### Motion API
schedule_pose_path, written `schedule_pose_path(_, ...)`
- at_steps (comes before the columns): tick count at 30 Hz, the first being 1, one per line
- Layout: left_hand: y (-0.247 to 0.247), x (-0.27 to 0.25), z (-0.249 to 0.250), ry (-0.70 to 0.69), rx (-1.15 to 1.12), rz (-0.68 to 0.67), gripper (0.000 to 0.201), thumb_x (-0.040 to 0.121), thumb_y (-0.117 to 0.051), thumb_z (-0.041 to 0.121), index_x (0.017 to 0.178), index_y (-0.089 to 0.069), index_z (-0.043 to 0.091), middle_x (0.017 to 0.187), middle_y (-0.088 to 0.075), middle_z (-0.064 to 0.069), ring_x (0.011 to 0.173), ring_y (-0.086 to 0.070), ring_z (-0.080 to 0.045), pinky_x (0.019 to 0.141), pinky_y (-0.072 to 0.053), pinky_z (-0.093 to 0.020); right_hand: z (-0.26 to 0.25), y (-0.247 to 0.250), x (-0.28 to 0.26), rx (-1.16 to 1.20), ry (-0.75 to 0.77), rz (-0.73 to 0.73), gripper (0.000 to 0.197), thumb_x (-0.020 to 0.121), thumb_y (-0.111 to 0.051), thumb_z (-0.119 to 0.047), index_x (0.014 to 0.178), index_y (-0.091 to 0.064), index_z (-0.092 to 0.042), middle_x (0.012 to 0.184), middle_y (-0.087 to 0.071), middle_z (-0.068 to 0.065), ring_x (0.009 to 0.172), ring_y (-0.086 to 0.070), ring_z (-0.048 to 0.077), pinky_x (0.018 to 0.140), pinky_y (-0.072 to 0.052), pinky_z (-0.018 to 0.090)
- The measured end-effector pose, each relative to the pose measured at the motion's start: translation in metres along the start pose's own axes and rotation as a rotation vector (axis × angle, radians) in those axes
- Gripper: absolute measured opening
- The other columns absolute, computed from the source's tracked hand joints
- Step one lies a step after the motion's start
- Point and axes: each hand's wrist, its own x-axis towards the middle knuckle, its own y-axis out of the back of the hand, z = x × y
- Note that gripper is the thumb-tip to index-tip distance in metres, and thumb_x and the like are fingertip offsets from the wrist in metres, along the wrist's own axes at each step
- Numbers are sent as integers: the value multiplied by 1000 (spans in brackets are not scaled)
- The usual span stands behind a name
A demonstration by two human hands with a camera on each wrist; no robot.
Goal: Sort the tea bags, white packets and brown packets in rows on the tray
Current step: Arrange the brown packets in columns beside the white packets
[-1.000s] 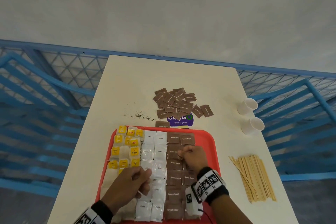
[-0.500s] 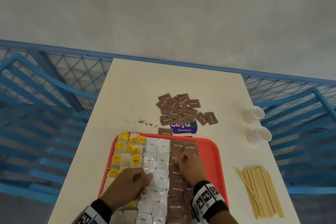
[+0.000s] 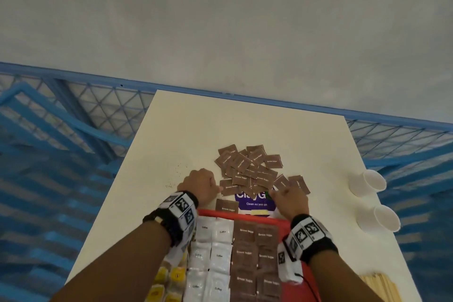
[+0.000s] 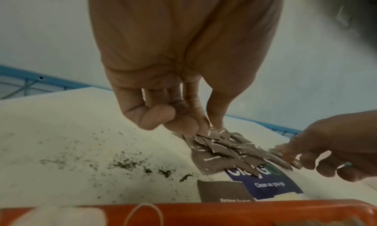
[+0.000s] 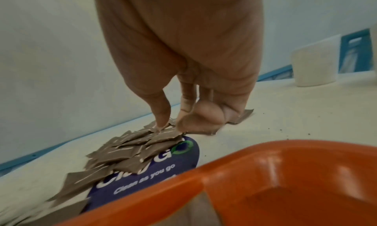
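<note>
A loose pile of brown packets [image 3: 247, 167] [image 4: 224, 149] [image 5: 130, 149] lies on the table beyond the red tray [image 3: 294, 287]. On the tray, yellow tea bags [image 3: 169, 284], white packets [image 3: 213, 257] and brown packets [image 3: 255, 252] lie in rows from left to right. My left hand [image 3: 201, 186] [image 4: 200, 126] is curled at the pile's left edge, with its thumb tip touching a packet and nothing seen in it. My right hand [image 3: 289, 197] [image 5: 179, 124] rests thumb and bent fingertips on packets at the pile's right edge. None is lifted.
One brown packet [image 3: 226, 205] lies alone by the tray's far rim, beside a purple sticker [image 3: 256, 202]. Two white paper cups [image 3: 370, 182] [image 3: 378, 218] lie at the right, with wooden stirrers [image 3: 380, 287] nearer. Tea crumbs [image 3: 174, 176] dot the table left of the pile.
Both hands have left the tray and moved forward to the loose brown pile. The head view has tilted down and closer.
</note>
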Motion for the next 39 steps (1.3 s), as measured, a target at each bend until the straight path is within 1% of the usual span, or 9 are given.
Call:
schedule_pose_path(4,-15,27,16,102,85,15,36,90,-69,43,111,-65,14,117,-66,-7,106,-64,-28,91,-54,-38,-10,-5,31,-124,-64,11,58,91,-56,-57,103,-67,-2,109,-69,13,102,-65,30,90,-53,37)
schedule_pose_path(7,-26,37,23,84,125,21,45,89,-72,40,126,-60,17,120,-66,-7,107,-64,-27,82,-49,-32,-18,-16,40,-158,-87,1,71,82,-59,-69,108,-67,-3,112,-69,14,103,-66,31,82,-53,36)
schedule_pose_path(12,-47,56,20,37,129,75,71,79,-79,38,142,-47,31,117,-67,-3,105,-64,-28,91,-54,-44,-28,-31,41,-18,-122,29,45,79,-79,-39,101,-66,-1,102,-71,12,94,-69,29,78,-58,36)
schedule_pose_path(19,-65,57,11,119,188,68,24,94,-58,18,116,-57,6,120,-62,-17,108,-62,-37,87,-53,-42,-4,-24,43,164,-125,36,26,80,-74,-31,70,-60,-12,87,-70,11,87,-68,28,69,-53,33)
schedule_pose_path(23,-52,59,7,169,40,-23,18,92,-61,13,101,-69,0,108,-70,-14,96,-66,-27,77,-56,-34,23,-17,45,221,-73,-21,30,92,-60,-34,72,-62,-12,88,-71,11,89,-67,28,85,-55,42)
schedule_pose_path(27,-29,52,2,194,-352,-87,16,91,-64,14,89,-70,-1,88,-70,-15,76,-62,-24,70,-54,-32,17,-8,30,245,66,-164,14,89,-72,-23,88,-66,-9,78,-68,2,68,-65,13,56,-49,20)
schedule_pose_path(31,-8,35,0,257,-993,-147,13,92,-58,1,80,-56,6,86,-63,-14,74,-64,-25,59,-58,-33,-2,-11,33,-71,280,-179,15,80,-78,-22,84,-64,-20,95,-63,1,88,-65,20,77,-58,36)
schedule_pose_path(33,0,32,-5,236,-1148,-159,13,93,-57,0,81,-55,5,90,-64,-18,77,-67,-27,54,-60,-33,-7,-14,33,-141,316,-177,26,73,-79,-14,87,-58,-19,101,-55,0,92,-59,21,76,-54,33)
schedule_pose_path(39,-11,33,-16,108,-735,-119,12,90,-65,-4,90,-59,6,89,-66,-16,70,-66,-24,50,-57,-27,-7,-19,25,-79,242,-237,42,81,-74,-7,110,-46,-16,89,-59,-4,80,-59,10,69,-56,29)
